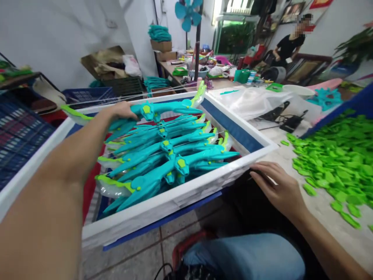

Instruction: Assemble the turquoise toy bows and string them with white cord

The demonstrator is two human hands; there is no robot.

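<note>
My left hand (pixel 125 110) is wrapped round a teal toy bow (pixel 169 107) with lime-green trim, above the far part of a white-rimmed crate (pixel 186 198). Thin strings run across the bows. Beneath it, several similar teal bows (pixel 157 171) lie stacked in rows inside the crate, their animal-like heads lined up in the middle. Beside the crate's near right corner, my right hand (pixel 276 186) rests at the table's edge with loosely bent fingers, some apart, and no visible object in them.
Loose bright green plastic pieces (pixel 335 167) spill over the table on the right, beside a blue bin (pixel 344 101). A blue basket (pixel 23 136) stands on the left. Farther back are a cluttered table, a fan (pixel 189 14) and a person (pixel 288 46).
</note>
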